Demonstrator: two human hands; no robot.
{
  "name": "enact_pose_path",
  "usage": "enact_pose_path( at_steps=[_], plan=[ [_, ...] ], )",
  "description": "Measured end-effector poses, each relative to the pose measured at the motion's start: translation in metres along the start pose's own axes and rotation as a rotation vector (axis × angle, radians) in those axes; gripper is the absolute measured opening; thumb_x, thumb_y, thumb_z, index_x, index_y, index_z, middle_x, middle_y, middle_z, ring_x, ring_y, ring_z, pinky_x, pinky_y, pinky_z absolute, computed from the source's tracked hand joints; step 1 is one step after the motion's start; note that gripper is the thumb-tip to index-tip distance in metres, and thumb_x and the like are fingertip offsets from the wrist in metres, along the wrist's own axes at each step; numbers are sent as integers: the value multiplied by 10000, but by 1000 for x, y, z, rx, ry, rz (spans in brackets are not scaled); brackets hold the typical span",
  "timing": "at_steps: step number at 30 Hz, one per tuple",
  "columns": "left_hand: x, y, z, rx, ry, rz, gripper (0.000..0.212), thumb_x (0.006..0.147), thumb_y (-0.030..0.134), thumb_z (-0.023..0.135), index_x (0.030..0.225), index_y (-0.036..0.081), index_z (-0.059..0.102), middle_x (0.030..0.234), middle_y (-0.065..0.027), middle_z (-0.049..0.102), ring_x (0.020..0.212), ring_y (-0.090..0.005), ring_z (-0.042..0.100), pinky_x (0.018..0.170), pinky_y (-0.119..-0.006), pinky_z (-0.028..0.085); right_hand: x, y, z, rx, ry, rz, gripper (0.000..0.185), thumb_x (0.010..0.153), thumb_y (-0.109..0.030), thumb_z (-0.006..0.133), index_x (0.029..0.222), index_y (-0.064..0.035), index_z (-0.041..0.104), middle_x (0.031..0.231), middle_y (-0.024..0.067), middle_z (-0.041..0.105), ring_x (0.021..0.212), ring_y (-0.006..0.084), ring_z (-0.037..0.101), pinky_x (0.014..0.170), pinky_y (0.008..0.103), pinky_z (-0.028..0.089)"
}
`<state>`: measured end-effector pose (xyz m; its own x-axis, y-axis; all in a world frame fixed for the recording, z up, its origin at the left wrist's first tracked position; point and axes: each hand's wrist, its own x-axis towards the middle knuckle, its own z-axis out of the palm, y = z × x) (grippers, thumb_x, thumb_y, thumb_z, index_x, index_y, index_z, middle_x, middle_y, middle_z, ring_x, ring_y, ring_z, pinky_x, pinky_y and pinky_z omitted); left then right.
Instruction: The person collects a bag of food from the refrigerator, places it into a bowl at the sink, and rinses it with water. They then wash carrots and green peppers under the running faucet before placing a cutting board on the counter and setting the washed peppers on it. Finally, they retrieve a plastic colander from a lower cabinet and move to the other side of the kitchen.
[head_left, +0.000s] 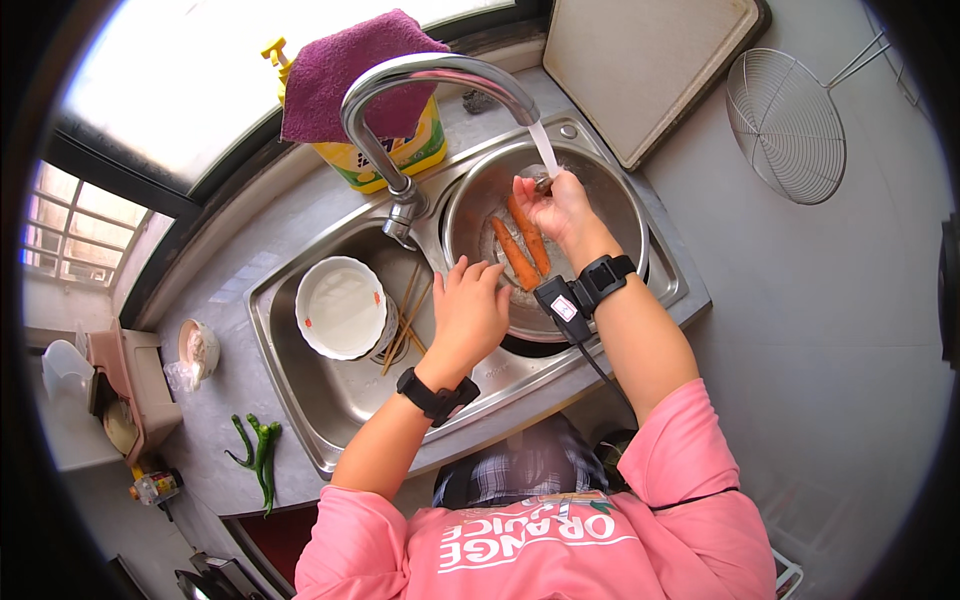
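Note:
Water runs from the chrome faucet (442, 67) over my right hand (568, 214), whose fingers are curled around a small dark brown object (544, 184). The fingers hide most of that object, and I cannot tell what it is. Beneath, two orange carrots (516, 255) lie side by side in a round stainless steel basin (637, 225), in a little water. My left hand (469, 311) is at the basin's near left rim. Its fingers are spread and it holds nothing; whether it touches the rim is unclear.
The left sink bowl (337, 401) contains stacked white bowls (341, 307) and wooden chopsticks (405, 315). Green chili peppers (262, 457) lie on the counter at left. A purple cloth (352, 82) drapes a yellow pump bottle (420, 150). A cutting board (645, 67) and wire strainer (787, 127) are at right.

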<state>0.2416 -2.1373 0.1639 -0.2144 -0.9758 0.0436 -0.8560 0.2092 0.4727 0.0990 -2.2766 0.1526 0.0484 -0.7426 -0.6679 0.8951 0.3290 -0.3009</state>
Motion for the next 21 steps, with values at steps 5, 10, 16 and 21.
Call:
enact_pose_path(
  at_steps=[5, 10, 16, 21],
  plan=[
    [3, 2, -1, -27, 20, -3, 309, 827, 209, 563, 1110, 83, 572, 1131, -99, 572, 1182, -333, 432, 984, -561, 283, -1, -10, -5, 49, -43, -13, 199, 907, -138, 369, 927, 53, 421, 800, 159, 470, 690, 254, 543, 749, 453, 549],
    [6, -4, -4, -125, 160, -44, 439, 807, 178, 593, 1210, 46, 477, 1208, -169, 488, 1154, -349, 427, 978, -475, 318, -21, -15, -17, -23, -166, 95, 346, 929, -168, 270, 1081, 130, 360, 975, 302, 489, 950, 395, 538, 884, 534, 474],
    [5, -18, 4, -319, 254, -127, 472, 804, 123, 584, 1229, -11, 432, 1207, -208, 462, 1140, -379, 414, 960, -436, 340, -46, -21, -20, -41, -187, 104, 382, 945, -159, 291, 1132, 173, 289, 1072, 310, 445, 1053, 416, 485, 943, 506, 443],
    [32, 20, -8, -523, 254, 101, 326, 817, 94, 580, 1142, 78, 564, 1082, -130, 521, 976, -282, 481, 873, -367, 389, -55, -22, -35, -48, -176, 220, 328, 943, -166, 347, 1113, 115, 331, 1024, 235, 467, 967, 332, 510, 912, 485, 451]
  ],
)
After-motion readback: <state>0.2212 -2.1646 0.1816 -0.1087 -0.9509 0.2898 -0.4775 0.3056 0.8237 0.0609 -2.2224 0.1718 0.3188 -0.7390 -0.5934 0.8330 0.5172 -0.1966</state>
